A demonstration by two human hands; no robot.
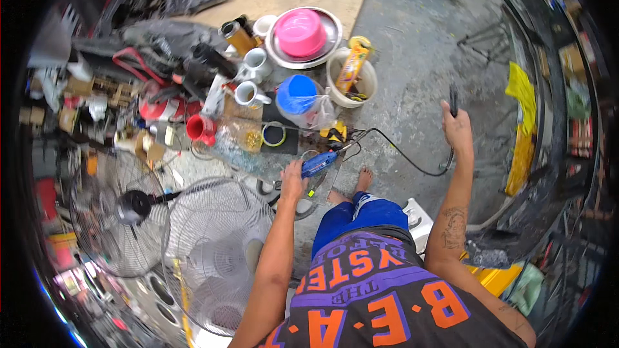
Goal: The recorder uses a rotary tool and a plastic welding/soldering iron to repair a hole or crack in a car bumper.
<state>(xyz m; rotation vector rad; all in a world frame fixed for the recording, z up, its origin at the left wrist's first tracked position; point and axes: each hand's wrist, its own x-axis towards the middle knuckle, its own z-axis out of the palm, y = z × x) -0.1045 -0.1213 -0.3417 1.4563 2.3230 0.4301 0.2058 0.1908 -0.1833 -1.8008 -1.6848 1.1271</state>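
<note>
My left hand (pixel 293 182) is closed at the near end of a slim blue hand-held power tool (pixel 319 164), at the edge of the low worktop; its fingertips are partly hidden. A black cord (pixel 403 154) runs from near the tool's far tip toward my right side. Out to the right, my right hand (pixel 458 130) is raised and closed around a black stick-like handle (pixel 454 100), its exact kind unclear. Just beyond the blue tool lies a yellow-and-black object (pixel 334 132), beside a roll of tape (pixel 274 134).
Mugs (pixel 251 95), a red cup (pixel 200 129), a blue-lidded tub (pixel 298 93), a white bucket (pixel 364 84) and a pink basin (pixel 300 32) crowd the worktop area. Fans (pixel 219 251) stand at left. A yellow cloth (pixel 521 93) hangs at right. My bare feet (pixel 364 180) are on the grey floor.
</note>
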